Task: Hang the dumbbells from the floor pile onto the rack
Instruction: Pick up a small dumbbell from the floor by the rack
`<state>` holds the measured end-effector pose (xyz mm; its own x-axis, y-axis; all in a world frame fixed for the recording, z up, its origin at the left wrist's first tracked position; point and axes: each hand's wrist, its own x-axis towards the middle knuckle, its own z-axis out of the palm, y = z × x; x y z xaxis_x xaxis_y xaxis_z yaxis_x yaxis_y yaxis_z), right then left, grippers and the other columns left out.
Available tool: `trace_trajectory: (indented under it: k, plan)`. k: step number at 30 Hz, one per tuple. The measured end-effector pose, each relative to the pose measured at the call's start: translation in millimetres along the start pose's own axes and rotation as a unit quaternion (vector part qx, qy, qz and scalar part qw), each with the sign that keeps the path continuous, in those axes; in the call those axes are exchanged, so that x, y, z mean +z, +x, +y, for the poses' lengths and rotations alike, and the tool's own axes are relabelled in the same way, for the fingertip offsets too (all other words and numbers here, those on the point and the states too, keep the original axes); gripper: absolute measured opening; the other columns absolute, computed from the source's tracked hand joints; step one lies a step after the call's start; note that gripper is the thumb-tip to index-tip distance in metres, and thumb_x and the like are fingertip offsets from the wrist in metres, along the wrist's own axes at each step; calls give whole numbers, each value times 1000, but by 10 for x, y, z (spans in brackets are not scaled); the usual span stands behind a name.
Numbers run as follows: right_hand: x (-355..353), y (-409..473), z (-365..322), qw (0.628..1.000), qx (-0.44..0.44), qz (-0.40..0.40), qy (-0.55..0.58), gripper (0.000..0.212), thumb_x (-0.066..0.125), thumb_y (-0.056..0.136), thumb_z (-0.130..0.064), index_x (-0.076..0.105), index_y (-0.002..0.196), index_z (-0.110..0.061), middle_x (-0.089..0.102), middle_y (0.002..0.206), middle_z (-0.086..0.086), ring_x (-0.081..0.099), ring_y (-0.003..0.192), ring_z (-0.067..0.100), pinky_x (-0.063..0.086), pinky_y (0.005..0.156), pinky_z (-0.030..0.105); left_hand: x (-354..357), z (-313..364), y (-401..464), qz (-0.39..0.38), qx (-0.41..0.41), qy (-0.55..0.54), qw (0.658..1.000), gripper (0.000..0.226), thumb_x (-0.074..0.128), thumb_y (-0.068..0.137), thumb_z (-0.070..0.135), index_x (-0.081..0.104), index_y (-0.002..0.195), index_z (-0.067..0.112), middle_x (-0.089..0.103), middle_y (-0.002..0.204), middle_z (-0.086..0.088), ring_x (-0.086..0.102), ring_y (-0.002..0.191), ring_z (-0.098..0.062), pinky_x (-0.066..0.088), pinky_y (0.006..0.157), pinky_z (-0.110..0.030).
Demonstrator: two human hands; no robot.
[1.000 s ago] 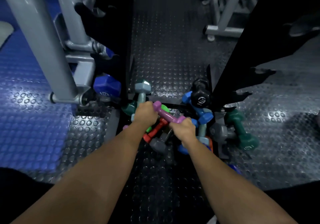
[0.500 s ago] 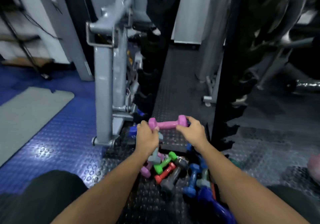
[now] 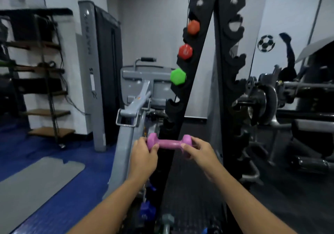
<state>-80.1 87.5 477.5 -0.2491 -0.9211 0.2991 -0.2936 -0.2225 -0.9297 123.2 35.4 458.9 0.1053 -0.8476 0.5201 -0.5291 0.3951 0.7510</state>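
Note:
A pink dumbbell [image 3: 169, 143] is held level in front of me, low before the rack. My left hand [image 3: 143, 155] grips its left head and my right hand [image 3: 199, 151] grips its right head. The black A-frame rack has a left upright [image 3: 191, 82] and a right upright [image 3: 226, 82] with notched cradles. An orange dumbbell [image 3: 193, 27], a red dumbbell [image 3: 185, 51] and a green dumbbell [image 3: 178, 76] hang in the upper left cradles. Only the top of the floor pile shows at the bottom edge, a blue dumbbell [image 3: 146, 209] and a grey dumbbell [image 3: 167, 221].
A grey weight machine [image 3: 126, 118] stands just left of the rack. A grey mat [image 3: 39, 185] lies on the blue floor at left, and a shelf unit [image 3: 45, 71] stands beyond it. Barbell plates and black equipment [image 3: 265, 101] crowd the right side.
Both hands lifted the pink dumbbell off the floor pile and raised it level before the rack. My view tilted up from the floor to the rack.

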Motion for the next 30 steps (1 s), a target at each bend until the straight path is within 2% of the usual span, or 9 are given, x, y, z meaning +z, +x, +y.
trace_trajectory:
  k: [1, 3, 4, 6, 8, 12, 18, 26, 30]
  plan:
    - [-12, 41, -127, 999, 0, -16, 30, 21, 71, 90, -34, 78, 110, -36, 78, 99, -4, 71, 86, 11, 58, 75, 33, -58, 56, 104, 9, 8, 0, 1000, 25, 68, 96, 32, 62, 110, 12, 60, 107, -6, 60, 98, -27, 50, 86, -41]
    - [-23, 117, -321, 995, 3, -45, 83, 29, 57, 102, -11, 74, 118, -29, 76, 95, -1, 69, 73, 5, 57, 78, 35, -162, 163, 316, 24, 24, -2, 999, 24, 69, 96, 30, 64, 112, 13, 61, 104, -4, 60, 95, -25, 48, 83, -39]
    - [-28, 147, -378, 994, -5, -53, 92, 36, 52, 104, -3, 69, 125, -27, 76, 99, -1, 71, 75, 4, 59, 83, 36, -202, 209, 426, 32, 32, -1, 999, 22, 69, 96, 29, 66, 111, 13, 62, 101, -4, 60, 93, -24, 47, 80, -37]
    - [-9, 217, -442, 993, -42, -53, 98, 44, 54, 103, 2, 61, 138, -24, 74, 119, 1, 75, 101, 12, 60, 95, 41, -263, 298, 644, 42, 47, -2, 998, 19, 70, 94, 26, 70, 109, 14, 67, 96, -3, 64, 90, -25, 48, 78, -36]
    - [23, 303, -485, 992, -89, -25, 90, 50, 61, 101, 2, 57, 145, -20, 71, 131, 2, 70, 119, 17, 60, 98, 42, -274, 366, 865, 36, 41, -19, 998, 17, 71, 94, 25, 73, 108, 17, 73, 93, -3, 68, 90, -27, 53, 81, -39]
    - [127, 519, -586, 986, -141, 28, 89, 56, 70, 94, 2, 61, 141, -27, 72, 127, -7, 69, 119, 13, 59, 100, 39, -224, 460, 1304, 8, 44, -54, 998, 23, 71, 95, 25, 72, 117, 19, 76, 96, -3, 70, 94, -25, 56, 89, -44]
    - [297, 912, -641, 979, -187, 82, 9, 55, 81, 86, -7, 67, 122, -46, 65, 125, -16, 71, 99, 13, 61, 92, 33, 38, 524, 1903, -32, 20, -111, 993, 33, 68, 97, 18, 66, 129, 24, 73, 111, 2, 70, 103, -22, 54, 100, -48]
    - [340, 1321, -672, 966, -208, 137, -74, 52, 87, 81, -15, 71, 121, -43, 60, 110, -14, 68, 87, 6, 54, 82, 14, 577, 430, 2336, -10, -19, -179, 984, 34, 69, 92, 16, 71, 123, 28, 76, 104, 6, 71, 98, -19, 58, 96, -48]
    - [333, 1415, -650, 948, -241, 178, -106, 49, 88, 80, -24, 71, 123, -39, 60, 105, -14, 64, 86, 0, 50, 80, 11, 719, 528, 2463, -65, -12, -245, 967, 39, 64, 98, 4, 66, 135, 15, 73, 106, 3, 69, 95, -17, 58, 96, -43]
